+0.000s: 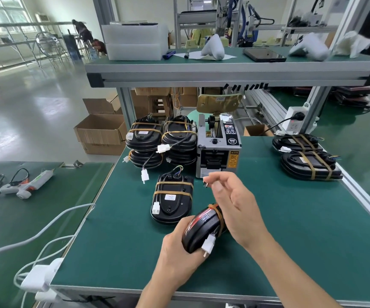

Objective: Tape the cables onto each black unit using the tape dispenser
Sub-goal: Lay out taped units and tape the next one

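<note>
Your left hand (177, 252) is curled round a black unit (204, 230), holding it tilted just above the green tabletop (290, 230); a white plug (209, 244) hangs off the unit's near end and a brown strip of tape (218, 213) crosses its far end. Your right hand (235, 203) hovers over that unit, fingers loosely bent, with thumb and forefinger pinching something small and dark; it is too blurred for you to tell what it is.

Just beyond your right hand stands the tape dispenser (218, 150), its slot facing you. One taped unit (173, 200) lies flat between you and the stacked units (161, 141), which sit to the left of the dispenser, touching it, cables and white plugs dangling. Two more taped units (308, 156) lie well apart on the right, near the tabletop's metal edge.

To your left a lower green table (24, 218) carries a glue gun (27, 184), and white cables (53, 225) run to a power adapter (39, 276) at the corner. Above the dispenser a shelf (224, 70) holds white foam boxes (135, 41), a tablet (264, 54) and white moulded parts (214, 48). Open cardboard boxes (100, 130) sit on the shiny floor (24, 107) behind, with windows at the far left.
</note>
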Demonstrator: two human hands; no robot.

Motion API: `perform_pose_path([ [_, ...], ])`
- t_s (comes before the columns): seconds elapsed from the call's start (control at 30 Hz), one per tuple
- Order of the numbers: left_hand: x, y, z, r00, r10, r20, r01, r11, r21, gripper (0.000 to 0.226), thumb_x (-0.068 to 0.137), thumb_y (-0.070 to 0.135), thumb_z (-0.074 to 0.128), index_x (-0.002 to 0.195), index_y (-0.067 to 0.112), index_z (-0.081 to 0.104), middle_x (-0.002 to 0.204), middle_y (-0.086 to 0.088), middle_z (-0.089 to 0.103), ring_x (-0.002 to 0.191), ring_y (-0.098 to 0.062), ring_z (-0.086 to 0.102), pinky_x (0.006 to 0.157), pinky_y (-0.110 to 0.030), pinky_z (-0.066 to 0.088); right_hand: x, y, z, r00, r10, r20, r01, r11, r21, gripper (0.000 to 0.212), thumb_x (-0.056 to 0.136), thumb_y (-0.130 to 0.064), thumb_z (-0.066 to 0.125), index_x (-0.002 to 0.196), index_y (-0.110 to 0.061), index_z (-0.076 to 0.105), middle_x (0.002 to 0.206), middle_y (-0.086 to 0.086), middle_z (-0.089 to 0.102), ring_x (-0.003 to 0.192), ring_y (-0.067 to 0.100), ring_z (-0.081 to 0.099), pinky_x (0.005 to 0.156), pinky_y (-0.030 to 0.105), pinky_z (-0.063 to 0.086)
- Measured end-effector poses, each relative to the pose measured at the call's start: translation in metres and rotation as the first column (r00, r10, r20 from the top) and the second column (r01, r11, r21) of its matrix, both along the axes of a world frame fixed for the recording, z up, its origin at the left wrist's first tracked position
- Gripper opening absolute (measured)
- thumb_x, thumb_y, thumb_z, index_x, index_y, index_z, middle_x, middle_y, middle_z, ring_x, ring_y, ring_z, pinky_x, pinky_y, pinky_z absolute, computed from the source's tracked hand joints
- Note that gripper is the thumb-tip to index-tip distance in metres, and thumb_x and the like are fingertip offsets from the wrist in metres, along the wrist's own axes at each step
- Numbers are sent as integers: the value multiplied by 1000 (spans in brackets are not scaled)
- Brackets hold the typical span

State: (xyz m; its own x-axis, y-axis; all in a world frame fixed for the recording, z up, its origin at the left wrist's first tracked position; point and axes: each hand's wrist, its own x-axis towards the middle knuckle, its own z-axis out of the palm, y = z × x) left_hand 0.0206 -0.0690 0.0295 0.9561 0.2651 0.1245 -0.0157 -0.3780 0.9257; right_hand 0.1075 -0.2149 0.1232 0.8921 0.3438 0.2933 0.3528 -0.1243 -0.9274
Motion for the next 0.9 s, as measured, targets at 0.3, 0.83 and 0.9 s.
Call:
perform_pose_path([
  [0.3, -12, 4, 6, 997, 76, -23, -72, 990, 123, 74, 68, 60, 82, 132, 68, 44, 120, 39, 68, 111, 12, 65, 87, -9, 49, 12, 20, -13, 986, -98, 136, 129, 962, -241, 50, 97, -65, 45, 129, -30, 60, 122, -20, 67, 120, -3, 59, 97, 35, 56],
  [0.83, 23, 25, 96, 930, 216, 298, -208, 976, -59, 18, 91, 32, 78, 106, 42, 74, 76, 12, 68, 68, -5, 61, 68, -12, 49, 9, 22, -16, 977, -111, 185, 170, 923, -345, 44, 97, -66, 51, 130, -37, 55, 127, -24, 61, 85, -8, 60, 76, 8, 45],
  [0.9, 29, 22, 98, 940, 192, 281, -196, 981, -14, 18, 90, 32, 78, 106, 40, 75, 70, 14, 65, 63, -3, 57, 64, -10, 47, 9, 23, -18, 972, -118, 204, 185, 918, -351, 50, 96, -72, 47, 131, -36, 54, 127, -24, 61, 99, -4, 61, 84, 18, 52],
])
